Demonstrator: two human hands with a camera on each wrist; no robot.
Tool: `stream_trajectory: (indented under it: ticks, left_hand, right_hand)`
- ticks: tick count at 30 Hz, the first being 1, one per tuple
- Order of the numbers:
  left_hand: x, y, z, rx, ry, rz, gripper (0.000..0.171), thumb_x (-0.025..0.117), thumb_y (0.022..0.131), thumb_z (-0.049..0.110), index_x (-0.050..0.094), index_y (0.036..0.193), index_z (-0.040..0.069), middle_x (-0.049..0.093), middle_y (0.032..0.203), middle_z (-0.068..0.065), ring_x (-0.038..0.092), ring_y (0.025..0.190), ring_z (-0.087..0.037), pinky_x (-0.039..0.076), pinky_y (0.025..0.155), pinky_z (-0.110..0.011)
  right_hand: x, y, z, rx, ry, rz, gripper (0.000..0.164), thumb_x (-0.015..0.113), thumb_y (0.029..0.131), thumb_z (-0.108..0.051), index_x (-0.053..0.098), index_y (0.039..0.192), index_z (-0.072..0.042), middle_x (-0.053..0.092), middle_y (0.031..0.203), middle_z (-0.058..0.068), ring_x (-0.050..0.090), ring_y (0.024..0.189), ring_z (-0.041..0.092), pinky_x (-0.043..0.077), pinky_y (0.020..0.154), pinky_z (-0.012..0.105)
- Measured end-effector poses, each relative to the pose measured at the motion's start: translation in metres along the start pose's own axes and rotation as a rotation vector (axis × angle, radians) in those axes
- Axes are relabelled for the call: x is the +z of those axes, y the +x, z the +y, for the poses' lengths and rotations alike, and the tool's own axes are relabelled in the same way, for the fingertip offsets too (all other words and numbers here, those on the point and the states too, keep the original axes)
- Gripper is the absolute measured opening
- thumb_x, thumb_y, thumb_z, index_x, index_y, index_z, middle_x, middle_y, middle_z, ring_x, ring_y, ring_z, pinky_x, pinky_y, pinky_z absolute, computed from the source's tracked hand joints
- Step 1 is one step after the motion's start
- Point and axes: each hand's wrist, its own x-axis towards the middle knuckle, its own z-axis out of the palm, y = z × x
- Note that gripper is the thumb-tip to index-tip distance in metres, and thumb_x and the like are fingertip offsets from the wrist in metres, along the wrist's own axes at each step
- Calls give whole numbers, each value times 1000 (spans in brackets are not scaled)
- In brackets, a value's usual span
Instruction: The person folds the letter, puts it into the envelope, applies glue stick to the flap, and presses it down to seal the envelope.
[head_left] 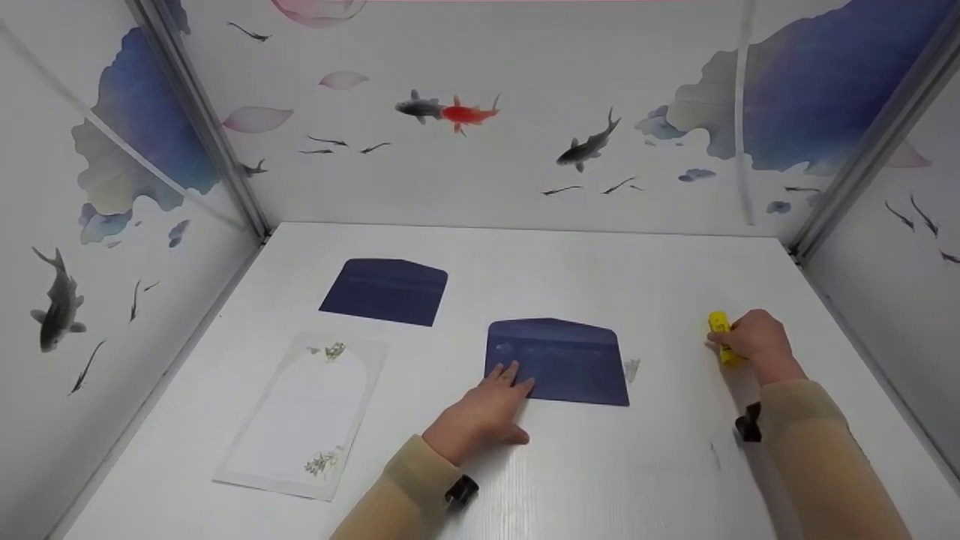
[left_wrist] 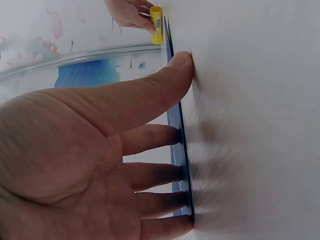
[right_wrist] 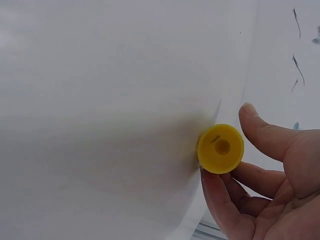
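A dark blue envelope (head_left: 570,367) lies in the middle of the white table, its flap edge on the far side. My left hand (head_left: 487,411) rests its spread fingers on the envelope's near left part, with the thumb (left_wrist: 160,85) on the table beside it. At the right, a yellow glue stick (head_left: 718,322) lies on the table under my right hand (head_left: 757,341). The right wrist view shows the round end of the glue stick (right_wrist: 220,150), with the fingers (right_wrist: 220,200) along one side and the thumb (right_wrist: 265,132) held away from it.
A second dark blue envelope (head_left: 386,292) lies farther back on the left. Nearer, a pale sheet with printed leaves (head_left: 300,412) lies flat. A small grey mark (head_left: 632,370) shows beside the middle envelope. Printed walls (head_left: 480,180) enclose the table (head_left: 615,480) at the back and sides.
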Motion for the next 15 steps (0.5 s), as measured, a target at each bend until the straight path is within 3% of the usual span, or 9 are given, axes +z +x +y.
stream_trajectory:
  ticks: [5, 12, 15]
  left_hand:
    - [-1, -1, 0, 10, 11, 6, 85, 83, 87, 36, 42, 158, 15, 26, 170, -14, 25, 159, -34, 33, 125, -47]
    - [0, -2, -2, 28, 22, 14, 84, 82, 88, 37, 42, 158, 13, 28, 169, -16, 26, 158, -36, 37, 122, -49]
    - [0, -2, -2, 29, 22, 12, 84, 82, 88, 37, 42, 158, 13, 28, 170, -16, 26, 158, -36, 37, 123, -49]
  right_hand:
    - [-1, 1, 0, -8, -15, -2, 60, 69, 98, -27, 51, 125, 24, 60, 103, 27, 55, 85, 28, 50, 70, 27]
    - [1, 2, 1, -35, -29, 9, 57, 69, 96, -28, 56, 119, 23, 62, 92, 20, 55, 77, 23, 49, 62, 25]
    - [0, 1, 0, -32, -35, 8, 59, 69, 96, -28, 54, 121, 24, 62, 98, 25, 56, 80, 24, 49, 63, 25]
